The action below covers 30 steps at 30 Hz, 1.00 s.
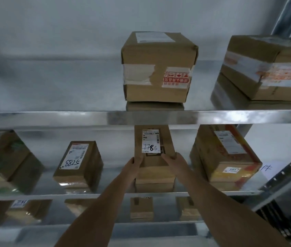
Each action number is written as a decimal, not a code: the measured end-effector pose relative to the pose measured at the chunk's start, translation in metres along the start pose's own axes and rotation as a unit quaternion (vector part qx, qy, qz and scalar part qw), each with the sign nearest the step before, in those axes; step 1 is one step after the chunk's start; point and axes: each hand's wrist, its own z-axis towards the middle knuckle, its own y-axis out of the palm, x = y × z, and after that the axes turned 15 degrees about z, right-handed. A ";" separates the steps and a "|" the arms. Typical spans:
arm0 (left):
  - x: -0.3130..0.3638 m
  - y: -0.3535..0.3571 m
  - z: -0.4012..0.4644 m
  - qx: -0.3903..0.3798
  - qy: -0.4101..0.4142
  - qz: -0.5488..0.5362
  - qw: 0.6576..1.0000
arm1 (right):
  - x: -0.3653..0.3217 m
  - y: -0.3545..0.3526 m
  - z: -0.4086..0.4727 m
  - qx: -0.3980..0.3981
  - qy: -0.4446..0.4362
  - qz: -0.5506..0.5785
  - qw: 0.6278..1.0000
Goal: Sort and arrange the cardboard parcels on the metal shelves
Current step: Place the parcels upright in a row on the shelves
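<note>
Left hand [135,164] and right hand [172,160] grip the 7786 parcel [154,157] on the middle shelf [34,196]. It sits between the 5788 parcel [79,163] and the yellow-taped parcel [224,154], the upper shelf's edge [70,118] close above.

**Dim, cool light, soft at the edges**

I'm reading a dull bluish-grey cast overall. Glare streaks along the upper shelf [150,117] front lip, brightest right of centre. Labelled box [152,148] at centre is sharpest, its handwritten digits legible. Left boxes [2,161] smear into blur, the bottom row too. Right upright [283,177] bows from wide-angle distortion. Soft shadows sit under the top box [159,66]; its reflection shows on the metal. The arms look dark and underexposed.
</note>
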 end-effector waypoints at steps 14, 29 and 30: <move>-0.047 0.003 -0.038 -0.057 0.101 -0.146 0.982 | 0.034 -0.039 -0.039 -0.094 0.026 0.078 0.992; -0.049 -0.006 -0.072 -0.031 0.085 -0.161 0.983 | 0.033 -0.059 -0.062 -0.144 0.035 0.085 0.985; -0.050 -0.006 -0.074 -0.032 0.085 -0.164 0.982 | 0.034 -0.060 -0.062 -0.145 0.034 0.086 0.985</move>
